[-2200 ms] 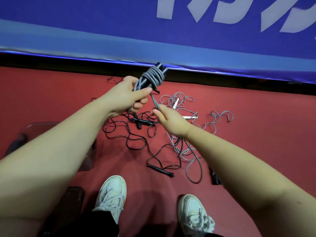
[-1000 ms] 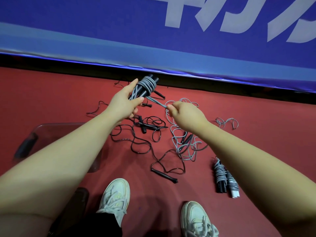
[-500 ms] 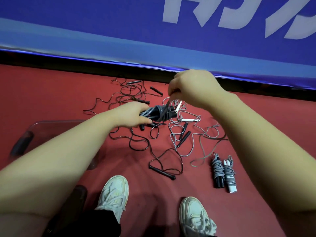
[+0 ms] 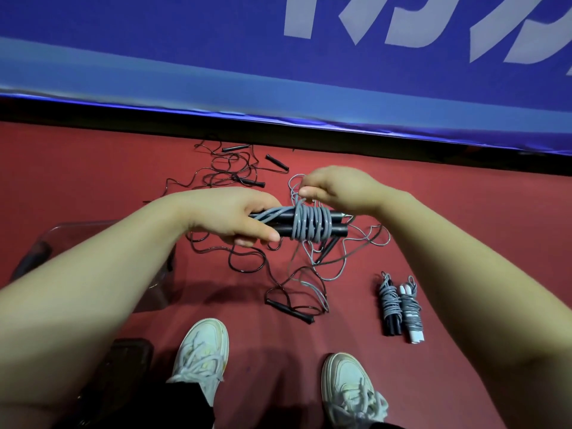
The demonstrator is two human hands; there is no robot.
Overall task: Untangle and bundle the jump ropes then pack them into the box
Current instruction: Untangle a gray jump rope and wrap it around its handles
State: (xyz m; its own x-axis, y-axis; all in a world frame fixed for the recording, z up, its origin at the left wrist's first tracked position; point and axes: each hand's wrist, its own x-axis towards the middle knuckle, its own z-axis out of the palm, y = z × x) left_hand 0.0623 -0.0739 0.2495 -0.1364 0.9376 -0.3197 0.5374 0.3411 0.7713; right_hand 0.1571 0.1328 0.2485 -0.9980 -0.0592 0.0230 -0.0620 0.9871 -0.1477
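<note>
Bundle (image 4: pixel 309 226) turned level, axis left-right, left hand (image 4: pixel 235 215) gripping, right hand (image 4: pixel 340 190) seemingly pinching cord (image 4: pixel 297 202)

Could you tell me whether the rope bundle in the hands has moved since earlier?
Yes: the bundle dropped away from the blue banner and tipped from upright to level.

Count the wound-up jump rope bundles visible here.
3: one bundle gripped in the left hand, right hand pinching its rope end; a black-handled bundle beside a white-handled bundle on the floor. The box may hide more.
</note>
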